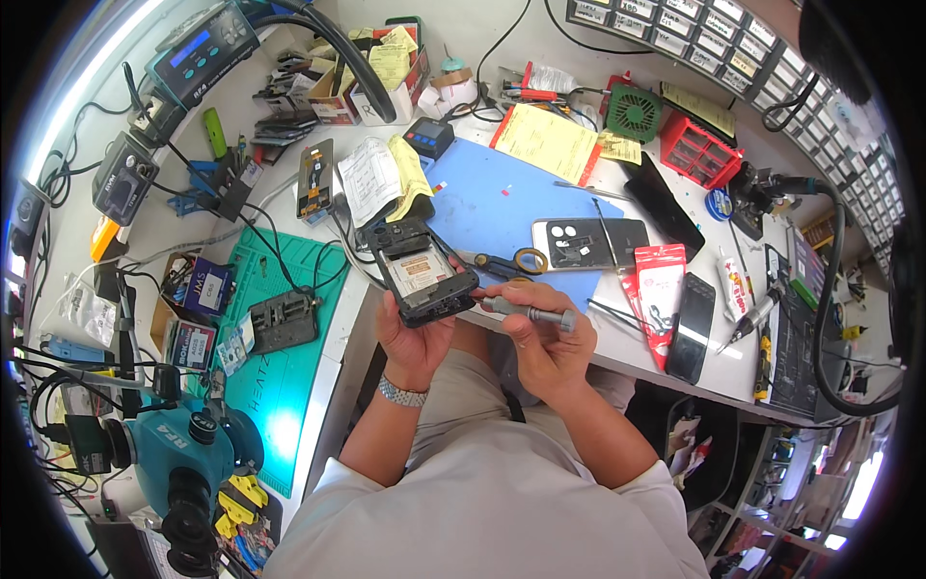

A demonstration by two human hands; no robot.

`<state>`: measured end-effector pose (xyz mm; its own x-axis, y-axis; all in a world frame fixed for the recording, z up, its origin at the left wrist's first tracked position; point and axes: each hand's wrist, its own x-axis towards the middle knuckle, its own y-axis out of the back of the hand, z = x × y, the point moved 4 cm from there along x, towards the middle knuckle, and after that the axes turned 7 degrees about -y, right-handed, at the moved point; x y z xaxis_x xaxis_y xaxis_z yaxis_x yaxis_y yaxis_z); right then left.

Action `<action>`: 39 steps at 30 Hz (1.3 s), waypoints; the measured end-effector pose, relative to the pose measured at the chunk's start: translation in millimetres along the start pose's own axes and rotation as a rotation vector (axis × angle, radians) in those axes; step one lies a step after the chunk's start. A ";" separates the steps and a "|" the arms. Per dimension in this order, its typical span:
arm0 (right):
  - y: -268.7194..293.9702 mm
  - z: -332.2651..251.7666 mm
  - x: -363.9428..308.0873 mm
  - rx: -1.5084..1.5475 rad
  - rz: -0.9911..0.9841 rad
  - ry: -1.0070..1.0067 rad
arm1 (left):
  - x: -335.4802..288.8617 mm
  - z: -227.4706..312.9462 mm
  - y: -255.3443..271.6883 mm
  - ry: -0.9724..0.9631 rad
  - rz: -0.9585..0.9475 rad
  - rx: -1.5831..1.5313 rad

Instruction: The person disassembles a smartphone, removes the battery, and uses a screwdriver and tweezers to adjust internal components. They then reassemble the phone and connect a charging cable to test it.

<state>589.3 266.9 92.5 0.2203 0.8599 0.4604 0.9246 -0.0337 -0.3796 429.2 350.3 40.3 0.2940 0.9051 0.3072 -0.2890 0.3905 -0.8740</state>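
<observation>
My left hand (413, 340) grips an opened smartphone (422, 273) from below, tilted, its back off so that the battery and inner frame show. In my right hand (550, 349) is a grey screwdriver (529, 311), held between thumb and fingers. Its tip points at the phone's lower right edge; whether it touches is too small to tell. Just beyond the phone, black scissors (511, 264) with brass-coloured handle rings lie on the blue mat (482, 203). A phone back cover (590, 243) with small parts on it rests right of the scissors.
On the left, a teal microscope (198, 439) stands over a green mat (311, 372) holding a black phone fixture (284, 320). To the right lie a red-and-white pouch (660, 299), a dark phone (692, 328) and a soldering pen (752, 318). Labelled drawers (714, 34) line the back wall.
</observation>
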 end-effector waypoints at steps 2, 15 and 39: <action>-0.2 1.3 -0.6 -0.015 0.005 -0.002 | 0.0 0.4 0.3 0.013 -0.011 -0.016; 1.7 -1.5 -1.5 -0.101 0.061 0.002 | -3.3 -2.8 1.2 0.039 -0.021 -0.154; -0.1 -10.2 -1.3 -0.228 0.009 0.092 | -7.6 -4.5 6.8 0.003 0.019 -0.099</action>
<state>592.0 260.6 100.1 0.2466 0.8095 0.5329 0.9664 -0.1643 -0.1976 429.1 345.3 30.3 0.2920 0.9116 0.2894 -0.2027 0.3547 -0.9127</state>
